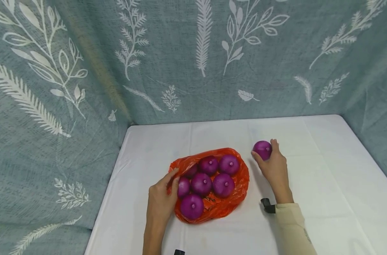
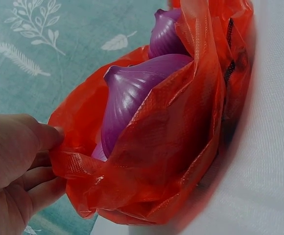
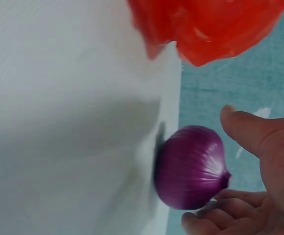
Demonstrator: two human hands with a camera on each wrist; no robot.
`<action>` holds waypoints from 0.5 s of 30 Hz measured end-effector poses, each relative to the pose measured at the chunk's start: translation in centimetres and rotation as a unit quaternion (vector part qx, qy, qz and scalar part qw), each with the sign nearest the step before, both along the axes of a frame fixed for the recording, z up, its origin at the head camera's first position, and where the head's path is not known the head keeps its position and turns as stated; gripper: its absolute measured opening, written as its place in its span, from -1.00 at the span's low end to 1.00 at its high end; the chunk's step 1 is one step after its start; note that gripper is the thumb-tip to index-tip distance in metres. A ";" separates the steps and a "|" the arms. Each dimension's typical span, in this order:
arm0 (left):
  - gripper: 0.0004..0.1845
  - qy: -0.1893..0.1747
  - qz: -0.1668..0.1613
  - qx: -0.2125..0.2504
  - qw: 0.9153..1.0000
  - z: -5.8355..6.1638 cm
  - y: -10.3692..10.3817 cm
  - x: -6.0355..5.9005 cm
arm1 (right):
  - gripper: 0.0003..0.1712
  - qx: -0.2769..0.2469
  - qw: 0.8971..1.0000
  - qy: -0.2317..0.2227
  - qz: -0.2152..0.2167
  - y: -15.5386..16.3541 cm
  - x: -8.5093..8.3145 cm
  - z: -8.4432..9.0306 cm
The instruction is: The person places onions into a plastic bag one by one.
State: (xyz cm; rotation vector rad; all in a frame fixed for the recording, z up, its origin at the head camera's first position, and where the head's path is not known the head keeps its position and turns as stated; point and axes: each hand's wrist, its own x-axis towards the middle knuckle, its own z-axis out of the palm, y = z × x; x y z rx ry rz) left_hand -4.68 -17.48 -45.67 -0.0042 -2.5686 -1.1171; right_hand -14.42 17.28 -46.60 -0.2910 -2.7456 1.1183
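Note:
A red plastic bag (image 1: 231, 198) lies open on the white table (image 1: 324, 177) with several purple onions (image 1: 201, 184) in it. My left hand (image 1: 173, 180) pinches the bag's left edge; in the left wrist view the left hand (image 2: 54, 154) has thumb and fingers closed on the bag's (image 2: 171, 152) plastic, beside an onion (image 2: 132, 93). To the right of the bag, a single purple onion (image 1: 261, 149) rests on the table. My right hand (image 1: 264, 153) is curled round it, thumb on the left and fingers on the right. In the right wrist view the right hand (image 3: 213, 171) cups this onion (image 3: 183, 166).
A grey-blue cloth with white leaf prints (image 1: 193, 60) hangs behind the table and down both sides. The tabletop stretches bare to the right of the single onion and in front of the bag. A cream sleeve (image 1: 292, 226) covers the right forearm.

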 end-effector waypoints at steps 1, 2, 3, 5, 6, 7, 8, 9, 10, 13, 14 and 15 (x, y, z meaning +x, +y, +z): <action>-0.62 0.000 -0.001 0.000 1.000 0.0 0.0 0.0 | 0.07 0.000 1.000 0.002 0.000 0.0 0.0 -0.1; -0.62 0.001 -0.002 0.000 1.000 0.0 0.0 0.0 | 0.07 -0.001 1.000 0.003 0.000 0.1 0.0 -0.2; -0.62 0.001 -0.003 0.001 1.000 0.0 0.1 0.0 | 0.06 -0.001 1.000 0.004 0.000 0.1 -0.1 -0.3; -0.62 0.002 -0.003 0.000 1.000 0.0 0.1 -0.1 | 0.06 -0.004 1.000 0.004 -0.001 0.2 -0.1 -0.3; -0.62 0.002 -0.001 -0.001 1.000 0.0 0.0 -0.1 | 0.05 -0.004 1.000 0.002 -0.001 0.2 -0.2 -0.4; -0.62 0.001 0.000 -0.001 1.000 -0.1 0.0 0.0 | 0.04 -0.004 1.000 -0.001 -0.001 0.3 -0.2 -0.5; -0.62 0.001 0.001 -0.002 1.000 -0.1 0.0 0.0 | 0.03 -0.004 1.000 -0.003 -0.002 0.3 -0.2 -0.5; -0.62 0.000 0.003 -0.003 1.000 -0.1 0.0 0.0 | 0.02 -0.005 1.000 -0.005 -0.002 0.3 -0.2 -0.6; -0.62 0.000 0.003 -0.003 1.000 -0.1 0.0 0.0 | 0.01 -0.007 1.000 -0.005 -0.002 0.3 -0.2 -0.6; -0.62 0.001 0.003 -0.002 1.000 -0.1 0.0 0.1 | -0.02 -0.009 1.000 -0.005 -0.001 0.4 -0.2 -0.7; -0.62 0.001 0.003 -0.002 1.000 -0.1 0.0 0.1 | -0.03 -0.009 1.000 -0.005 -0.002 0.5 -0.2 -0.8; -0.62 0.002 0.002 -0.003 1.000 -0.2 0.0 0.1 | -0.04 -0.010 1.000 -0.005 -0.002 0.5 -0.2 -0.8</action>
